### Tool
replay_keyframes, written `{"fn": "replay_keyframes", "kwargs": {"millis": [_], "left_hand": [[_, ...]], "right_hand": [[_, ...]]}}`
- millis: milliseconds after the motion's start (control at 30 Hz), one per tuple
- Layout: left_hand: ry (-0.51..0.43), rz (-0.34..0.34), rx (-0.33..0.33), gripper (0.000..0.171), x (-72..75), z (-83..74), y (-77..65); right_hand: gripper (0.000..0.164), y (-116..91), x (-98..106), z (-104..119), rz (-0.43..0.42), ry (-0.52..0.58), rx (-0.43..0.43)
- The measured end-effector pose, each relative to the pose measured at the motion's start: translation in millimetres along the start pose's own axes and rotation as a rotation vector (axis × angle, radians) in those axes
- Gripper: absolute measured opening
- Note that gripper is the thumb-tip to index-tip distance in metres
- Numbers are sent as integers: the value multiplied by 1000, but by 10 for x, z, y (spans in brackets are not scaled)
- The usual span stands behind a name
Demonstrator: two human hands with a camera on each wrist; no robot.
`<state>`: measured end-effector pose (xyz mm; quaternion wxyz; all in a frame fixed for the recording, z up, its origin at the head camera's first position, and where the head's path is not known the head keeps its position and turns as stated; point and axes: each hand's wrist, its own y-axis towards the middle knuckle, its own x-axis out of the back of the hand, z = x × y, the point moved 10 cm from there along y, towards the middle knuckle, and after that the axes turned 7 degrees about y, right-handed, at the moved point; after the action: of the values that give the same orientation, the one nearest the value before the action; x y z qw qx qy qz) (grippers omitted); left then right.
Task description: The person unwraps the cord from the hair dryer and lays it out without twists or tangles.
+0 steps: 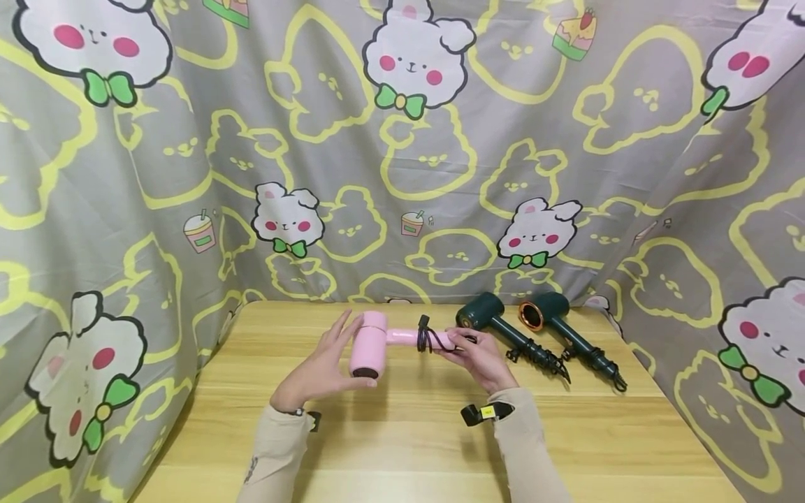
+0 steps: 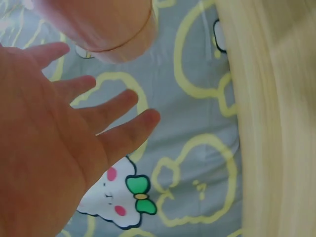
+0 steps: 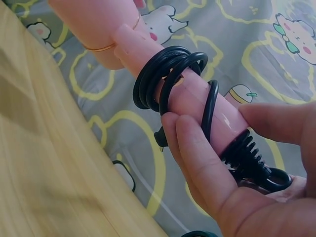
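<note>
1. Your pink hair dryer (image 1: 401, 337) sits between your two hands, held up over the surface (image 1: 402, 440), its barrel (image 1: 369, 349) toward your left and its handle (image 3: 192, 101) running across to your right.
2. Your right hand (image 1: 483, 360) pinches the handle near its cord end, thumb on one side and fingertips on the other, as your right wrist view shows.
3. Your left hand (image 1: 317, 370) is spread wide beside the barrel: the fingers reach up along its far end, and the thumb lies by the dark opening at its near end. In your left wrist view the four visible fingers stand apart from the barrel; whether your thumb touches it, I cannot tell.
4. A black cord (image 3: 148, 81) is wound round the handle between the barrel and your right fingertips, with one loose strand passing just beside those fingertips.
5. Beyond your right hand, well apart from the pink one, two more dryers lie on the surface side by side: a dark green hair dryer (image 1: 499, 327) nearer you on the left, and a second green dryer (image 1: 569, 334) to its right, with a copper-coloured ring at its mouth.
6. A patterned curtain (image 1: 440, 164) hangs behind the surface.
</note>
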<state>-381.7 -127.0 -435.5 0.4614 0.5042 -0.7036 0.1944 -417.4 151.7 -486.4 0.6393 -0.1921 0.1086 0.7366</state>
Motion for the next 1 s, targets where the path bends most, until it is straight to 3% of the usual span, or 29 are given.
{"fn": "replay_keyframes", "kwargs": {"millis": [233, 533, 1000], "left_hand": [[137, 4, -40, 130, -13, -68, 24], [118, 29, -43, 127, -41, -113, 45], [147, 8, -69, 109, -12, -164, 28]], "right_hand": [[45, 3, -99, -62, 39, -12, -2], [46, 14, -162, -119, 74, -34, -16], [42, 5, -175, -146, 88, -39, -34]]}}
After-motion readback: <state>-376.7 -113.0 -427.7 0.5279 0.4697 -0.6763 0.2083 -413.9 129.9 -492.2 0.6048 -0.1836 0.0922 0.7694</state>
